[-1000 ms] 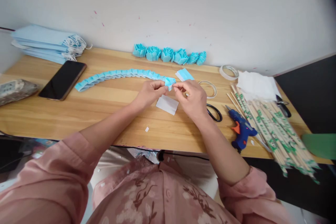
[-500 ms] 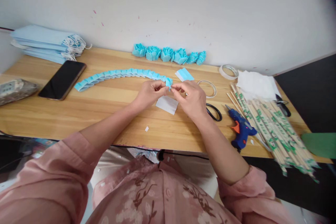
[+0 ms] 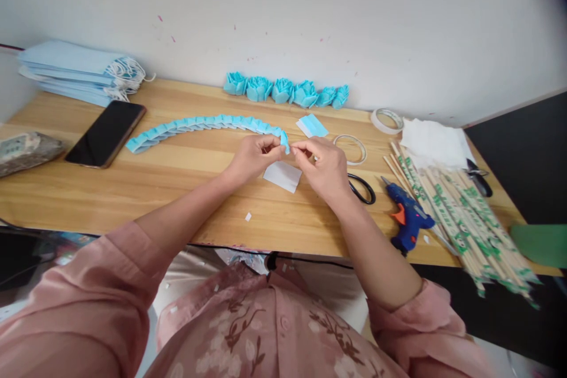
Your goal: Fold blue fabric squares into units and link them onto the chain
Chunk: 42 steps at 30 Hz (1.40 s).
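Observation:
Between thumb and fingers, my left hand (image 3: 253, 156) pinches a small folded piece of blue fabric (image 3: 284, 141). Just right of that piece, my right hand (image 3: 322, 162) has its thumb and forefinger pressed together by its edge; what they grip is too small to make out. A long curved row of overlapping folded blue petals (image 3: 199, 124) lies to the left, its right end reaching behind the piece. Below the fingers is a flat whitish square (image 3: 282, 176). Blue cut squares (image 3: 312, 125) sit behind my right hand. A black loop handle (image 3: 362, 189) shows beside my right wrist.
Finished blue flowers (image 3: 282, 90) line the wall. A stack of blue masks (image 3: 71, 71) and a phone (image 3: 105, 133) are at left. Tape rolls (image 3: 387, 121), a blue glue gun (image 3: 408, 217), wrapped chopsticks (image 3: 460, 218) and white sheets (image 3: 436, 140) fill the right side.
My right fingertips have shifted slightly right from the blue piece, which now looks narrower and more tilted. My left hand keeps its grip in nearly the same place.

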### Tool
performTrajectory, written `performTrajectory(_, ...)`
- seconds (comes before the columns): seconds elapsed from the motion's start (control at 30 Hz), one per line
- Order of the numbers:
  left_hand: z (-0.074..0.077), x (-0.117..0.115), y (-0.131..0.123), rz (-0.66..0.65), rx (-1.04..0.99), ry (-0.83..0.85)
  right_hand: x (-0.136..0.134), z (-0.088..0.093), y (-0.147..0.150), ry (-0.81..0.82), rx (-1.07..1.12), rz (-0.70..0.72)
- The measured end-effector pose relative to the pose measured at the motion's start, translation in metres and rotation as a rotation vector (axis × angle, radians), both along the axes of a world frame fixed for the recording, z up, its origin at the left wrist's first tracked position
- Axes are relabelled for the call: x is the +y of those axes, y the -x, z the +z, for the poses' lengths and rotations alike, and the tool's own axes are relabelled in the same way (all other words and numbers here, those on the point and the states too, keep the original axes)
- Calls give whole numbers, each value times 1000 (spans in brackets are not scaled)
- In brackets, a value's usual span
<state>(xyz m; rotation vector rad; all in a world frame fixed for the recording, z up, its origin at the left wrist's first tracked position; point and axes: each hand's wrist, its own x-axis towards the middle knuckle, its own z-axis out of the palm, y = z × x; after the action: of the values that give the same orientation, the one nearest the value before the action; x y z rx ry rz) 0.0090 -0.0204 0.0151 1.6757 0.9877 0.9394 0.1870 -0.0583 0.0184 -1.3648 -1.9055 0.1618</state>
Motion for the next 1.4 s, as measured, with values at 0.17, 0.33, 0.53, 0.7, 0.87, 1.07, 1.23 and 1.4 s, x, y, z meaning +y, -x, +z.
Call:
performTrajectory(0.17,1,-1,-1,3,3,3,0,1,1,16,9,-29)
performTrajectory(0.33,0,1,1,29,-14,46,1,4,-1,24,83,-99)
performTrajectory(0.53,-5,10,5,90,-95,130,-1,18,-9,199,351,-25)
performTrajectory(0.7,-5,13,7,59,-157,150,-13,35,-17,793,226,697)
performTrajectory(0.87,0,8,6,-16,-165,139,-7,31,-21,767,169,536)
performTrajectory(1.07,4,4,6,-90,-110,121,12,11,-26,308,611,18)
performTrajectory(1.23,0,6,7,-122,-58,94,12,9,-22,336,584,127)
performTrajectory(1.4,-4,5,7,-146,-19,75,11,9,-17,350,557,197)
